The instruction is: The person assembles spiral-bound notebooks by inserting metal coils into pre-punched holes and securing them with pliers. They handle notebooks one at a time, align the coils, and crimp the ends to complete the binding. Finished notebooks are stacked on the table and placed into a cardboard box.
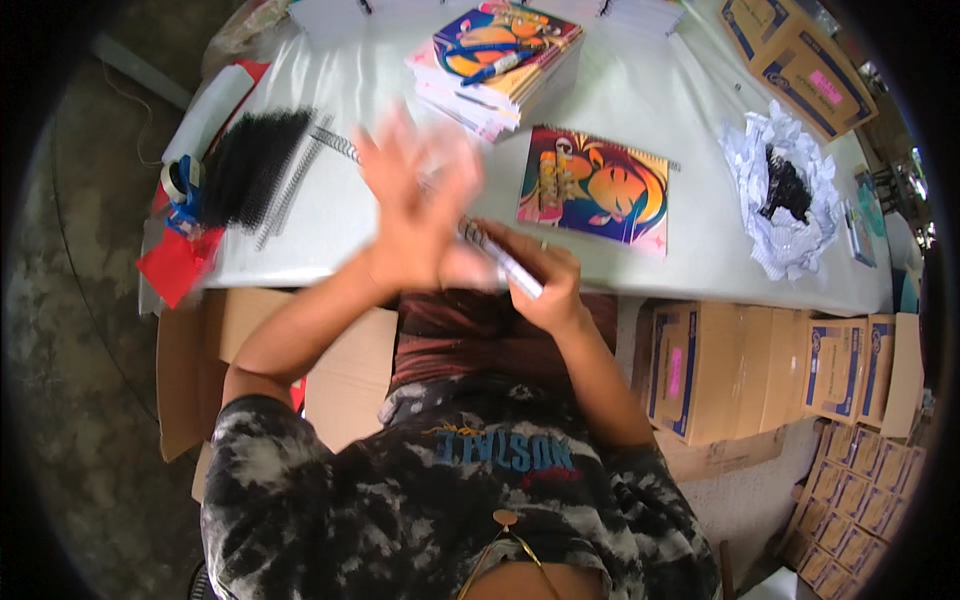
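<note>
My left hand (415,200) is raised over the near edge of the table, blurred by motion, with its fingers spread. A black spiral coil (338,143) runs behind it toward a small notebook (512,268), seen nearly edge-on. My right hand (550,285) grips that notebook, thumb and fingers wrapped around its side. How far the coil sits in the notebook's edge is hidden by my left hand. To the right lies a spiral notebook (630,200) with a colourful cartoon cover, and a patterned yellowish strip-like item (555,180) rests on it.
Many black coils (255,165) lie at the left, near a tape dispenser (182,190) and red sheet (180,265). A notebook stack (500,70) with pens on top stands at the back. Crumpled white paper (785,195) holds black material at right; cardboard boxes (725,370) sit below.
</note>
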### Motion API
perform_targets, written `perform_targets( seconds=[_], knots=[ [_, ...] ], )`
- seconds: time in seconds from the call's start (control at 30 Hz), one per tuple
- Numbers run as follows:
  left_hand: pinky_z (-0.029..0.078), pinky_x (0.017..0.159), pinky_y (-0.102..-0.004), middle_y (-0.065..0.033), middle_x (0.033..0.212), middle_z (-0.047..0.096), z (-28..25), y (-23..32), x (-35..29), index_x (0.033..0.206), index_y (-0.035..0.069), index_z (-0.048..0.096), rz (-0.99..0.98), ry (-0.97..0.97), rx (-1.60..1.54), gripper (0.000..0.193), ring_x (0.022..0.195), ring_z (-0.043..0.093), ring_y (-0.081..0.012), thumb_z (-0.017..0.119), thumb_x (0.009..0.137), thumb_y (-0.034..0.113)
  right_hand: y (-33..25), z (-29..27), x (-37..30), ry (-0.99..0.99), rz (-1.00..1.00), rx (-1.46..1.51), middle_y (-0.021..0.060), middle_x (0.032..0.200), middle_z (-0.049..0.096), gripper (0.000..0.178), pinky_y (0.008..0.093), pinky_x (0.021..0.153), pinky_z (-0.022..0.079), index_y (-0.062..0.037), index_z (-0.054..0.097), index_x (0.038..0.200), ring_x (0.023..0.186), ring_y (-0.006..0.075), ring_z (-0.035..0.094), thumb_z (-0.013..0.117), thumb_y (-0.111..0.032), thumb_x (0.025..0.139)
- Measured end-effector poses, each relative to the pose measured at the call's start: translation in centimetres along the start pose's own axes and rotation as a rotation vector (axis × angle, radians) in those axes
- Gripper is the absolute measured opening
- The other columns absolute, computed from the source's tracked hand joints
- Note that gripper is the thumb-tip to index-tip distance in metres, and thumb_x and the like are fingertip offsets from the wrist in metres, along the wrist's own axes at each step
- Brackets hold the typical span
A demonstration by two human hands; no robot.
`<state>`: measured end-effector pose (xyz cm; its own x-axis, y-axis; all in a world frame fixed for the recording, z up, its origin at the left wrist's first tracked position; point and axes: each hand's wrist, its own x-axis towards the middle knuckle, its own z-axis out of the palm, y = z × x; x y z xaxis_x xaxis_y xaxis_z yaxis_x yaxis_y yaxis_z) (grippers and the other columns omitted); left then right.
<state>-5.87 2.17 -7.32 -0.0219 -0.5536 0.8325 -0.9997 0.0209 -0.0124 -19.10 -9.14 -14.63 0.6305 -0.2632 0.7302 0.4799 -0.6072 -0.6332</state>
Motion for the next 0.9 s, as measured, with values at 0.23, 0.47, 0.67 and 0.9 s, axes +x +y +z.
perform_targets(
  seconds=[0.23,0.47,0.67,0.9],
  knots=[
    [0.05,0.055,-0.0349,-0.0071,0.084,0.066,3.4,-2.8,2.1,0.111,0.015,0.06,-0.187,-0.367,0.319,0.028,0.063,0.063,-0.0258,0.059,0.084,0.023,-3.7,1.9,2.3,-0.281,-0.336,-0.406,0.0158,0.099,0.065,0.033,0.0346,0.069,0.055,-0.0018,0.063,0.106,0.084,0.0252,0.067,0.062,-0.006,0.073],
    [0.046,0.052,-0.0367,-0.0095,0.055,0.059,0.9,-3.6,6.5,0.063,0.009,0.064,-0.544,-0.471,-0.168,0.046,0.055,0.059,-0.0294,0.05,0.089,0.045,0.0,0.5,0.3,0.154,0.534,0.407,0.0024,0.079,0.064,0.017,0.0233,0.06,0.045,0.0047,0.064,0.094,0.067,0.0051,0.053,0.06,-0.009,0.087],
    [0.045,0.066,-0.0368,-0.0081,0.077,0.06,2.7,-2.3,3.5,0.066,0.008,0.057,-0.264,-0.351,-0.089,0.036,0.079,0.059,-0.0266,0.066,0.077,0.041,-0.2,-0.2,1.4,0.141,0.542,0.388,0.0061,0.082,0.066,0.023,0.0236,0.062,0.046,0.0041,0.062,0.104,0.07,0.0067,0.056,0.059,-0.012,0.088],
    [0.014,0.104,-0.0526,-0.0228,0.132,0.033,2.2,-1.4,3.5,0.123,0.007,0.047,-0.065,0.459,0.007,0.085,0.125,0.028,-0.04,0.04,0.074,0.076,-1.4,0.3,1.7,-0.024,-0.026,-0.031,0.017,0.109,0.063,0.044,0.0327,0.078,0.052,-0.0013,0.056,0.119,0.092,0.0259,0.066,0.056,0.007,0.075]
  ],
)
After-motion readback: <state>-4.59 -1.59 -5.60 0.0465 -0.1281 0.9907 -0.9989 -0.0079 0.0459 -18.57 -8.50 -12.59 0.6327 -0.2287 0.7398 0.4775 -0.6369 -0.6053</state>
